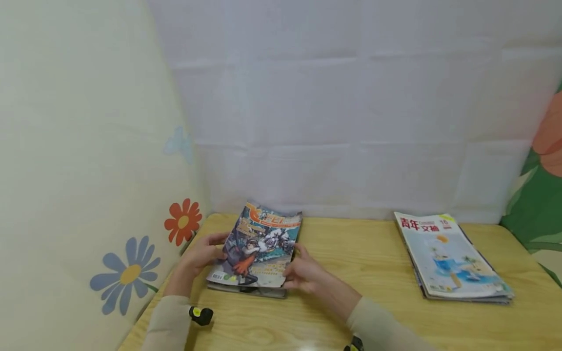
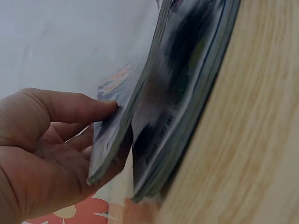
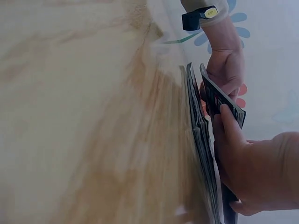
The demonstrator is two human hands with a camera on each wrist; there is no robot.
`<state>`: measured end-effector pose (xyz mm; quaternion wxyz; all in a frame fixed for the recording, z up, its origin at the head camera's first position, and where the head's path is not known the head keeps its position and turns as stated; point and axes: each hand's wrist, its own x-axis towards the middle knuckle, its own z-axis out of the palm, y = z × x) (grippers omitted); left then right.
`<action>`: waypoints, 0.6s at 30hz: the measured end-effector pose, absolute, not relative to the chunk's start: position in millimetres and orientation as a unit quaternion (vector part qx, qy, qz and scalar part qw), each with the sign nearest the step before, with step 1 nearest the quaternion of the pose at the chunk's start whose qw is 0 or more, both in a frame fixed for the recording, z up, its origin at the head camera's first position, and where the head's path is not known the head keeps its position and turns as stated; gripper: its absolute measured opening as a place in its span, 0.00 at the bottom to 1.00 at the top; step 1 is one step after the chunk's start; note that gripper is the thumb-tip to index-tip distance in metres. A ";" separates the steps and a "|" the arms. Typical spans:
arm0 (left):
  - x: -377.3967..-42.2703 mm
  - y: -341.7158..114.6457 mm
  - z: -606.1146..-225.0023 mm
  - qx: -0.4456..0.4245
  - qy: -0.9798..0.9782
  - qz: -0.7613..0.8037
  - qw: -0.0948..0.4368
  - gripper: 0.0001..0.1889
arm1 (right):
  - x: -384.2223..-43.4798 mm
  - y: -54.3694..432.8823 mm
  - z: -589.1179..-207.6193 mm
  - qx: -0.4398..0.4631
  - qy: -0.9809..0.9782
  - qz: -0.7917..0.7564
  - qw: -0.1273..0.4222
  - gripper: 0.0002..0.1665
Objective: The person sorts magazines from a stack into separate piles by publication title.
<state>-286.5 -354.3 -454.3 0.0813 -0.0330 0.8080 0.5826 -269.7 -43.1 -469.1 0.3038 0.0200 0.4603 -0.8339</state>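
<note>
A magazine (image 1: 263,243) with a colourful comic-style cover is gripped at both long sides, slightly raised over a lower stack of magazines (image 2: 187,107) on the table. My left hand (image 1: 203,254) holds its left edge, thumb on the cover and fingers beneath, as the left wrist view shows. At the right edge my right hand (image 1: 305,273) grips the same magazine, with its fingers and thumb around the side. In the right wrist view a narrow gap separates the held magazine (image 3: 224,98) from the stack (image 3: 201,135) under it.
Another pile of magazines (image 1: 454,261), a pale blue and white cover on top, lies on the right of the wooden table (image 1: 351,273). A flower-patterned wall covering (image 1: 123,146) borders the left side, and a white cloth (image 1: 329,122) hangs behind.
</note>
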 end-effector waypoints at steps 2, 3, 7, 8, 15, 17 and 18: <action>-286.5 -352.1 -455.6 -0.041 0.817 0.570 0.076 0.38 | -269.6 -44.9 -470.1 0.033 0.458 -0.834 0.306 0.64; -286.7 -351.2 -456.2 -0.046 0.822 0.563 0.074 0.38 | -269.5 -45.6 -470.7 0.039 0.456 -0.834 0.307 0.65; -291.2 -347.6 -457.7 -0.055 0.841 0.534 0.073 0.37 | -270.0 -45.0 -472.0 0.055 0.451 -0.835 0.310 0.64; -294.3 -345.4 -457.7 -0.051 0.845 0.526 0.075 0.37 | -270.4 -42.9 -472.6 0.057 0.452 -0.835 0.308 0.64; -296.0 -341.0 -453.1 -0.038 0.880 0.466 0.081 0.33 | -270.2 -28.7 -471.6 0.036 0.493 -0.808 0.320 0.58; -294.8 -342.3 -450.7 -0.039 0.890 0.447 0.082 0.32 | -268.5 -17.5 -467.6 0.021 0.512 -0.794 0.327 0.53; -294.0 -343.6 -449.1 -0.041 0.898 0.431 0.079 0.32 | -267.8 -10.1 -464.6 0.009 0.520 -0.787 0.330 0.51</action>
